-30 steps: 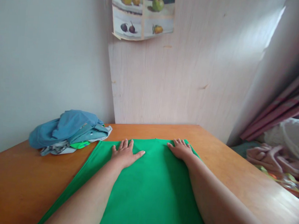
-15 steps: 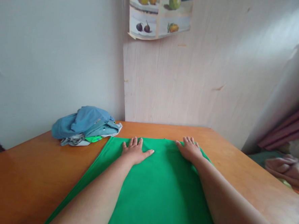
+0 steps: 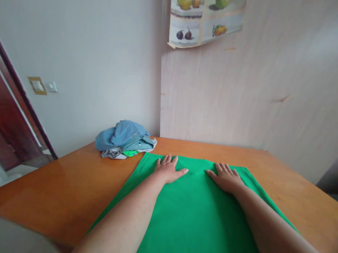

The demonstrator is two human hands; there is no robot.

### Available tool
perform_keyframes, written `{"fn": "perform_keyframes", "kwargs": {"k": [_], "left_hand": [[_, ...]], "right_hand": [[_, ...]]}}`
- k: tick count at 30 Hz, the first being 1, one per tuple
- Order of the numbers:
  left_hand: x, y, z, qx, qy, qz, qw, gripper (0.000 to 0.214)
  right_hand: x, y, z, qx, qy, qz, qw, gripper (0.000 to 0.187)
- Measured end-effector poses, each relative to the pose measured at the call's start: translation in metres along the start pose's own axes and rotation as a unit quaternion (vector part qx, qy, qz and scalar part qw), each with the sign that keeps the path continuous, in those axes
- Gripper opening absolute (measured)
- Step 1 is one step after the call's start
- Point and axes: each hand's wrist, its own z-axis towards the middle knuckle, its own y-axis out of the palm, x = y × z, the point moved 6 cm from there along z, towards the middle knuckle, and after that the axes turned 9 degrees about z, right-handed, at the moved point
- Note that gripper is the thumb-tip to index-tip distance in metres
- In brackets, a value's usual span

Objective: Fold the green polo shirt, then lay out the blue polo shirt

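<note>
A green cloth [image 3: 192,208] lies spread out flat on the wooden table, its far edge straight across. My left hand [image 3: 168,170] rests palm down near its far left corner, with fingers spread and thumb pointing right. Palm down as well, my right hand [image 3: 225,177] lies near the far right part of the cloth, its thumb pointing left. Both hands press on the fabric without gripping it. Whether the cloth is a garment I cannot tell; my forearms cover parts of its sides.
A crumpled pile of clothes [image 3: 125,137], blue on top, sits at the back left of the orange-brown table [image 3: 65,181]. Behind the table stands a pale wood panel [image 3: 216,102] with a fruit poster [image 3: 186,28]. A dark red door [image 3: 9,120] is at far left.
The view has turned left, so the door and wall switches now show. My right hand has drawn slightly inward from the cloth's right edge; my left stays nearly in place.
</note>
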Motion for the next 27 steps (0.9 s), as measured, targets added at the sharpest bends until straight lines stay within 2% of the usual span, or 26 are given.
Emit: {"fn": "perform_keyframes", "kwargs": {"k": [11,16,22,27], "left_hand": [[-0.075,-0.009,-0.014,0.0,-0.06,0.035,0.998,0.099],[-0.105,-0.007,-0.019,-0.003,-0.082,0.043,0.996,0.091],[-0.125,-0.007,-0.025,0.024,-0.11,0.083,0.99,0.09],[-0.131,-0.017,-0.045,0.055,-0.124,0.108,0.985,0.08]], "right_hand": [[-0.001,0.0,0.0,-0.003,0.006,0.006,1.0,0.099],[-0.001,-0.001,0.0,-0.006,0.011,0.006,1.0,0.098],[-0.001,-0.002,-0.001,0.003,0.005,0.011,1.0,0.096],[-0.003,-0.003,-0.003,0.002,0.009,0.014,1.0,0.095]]}}
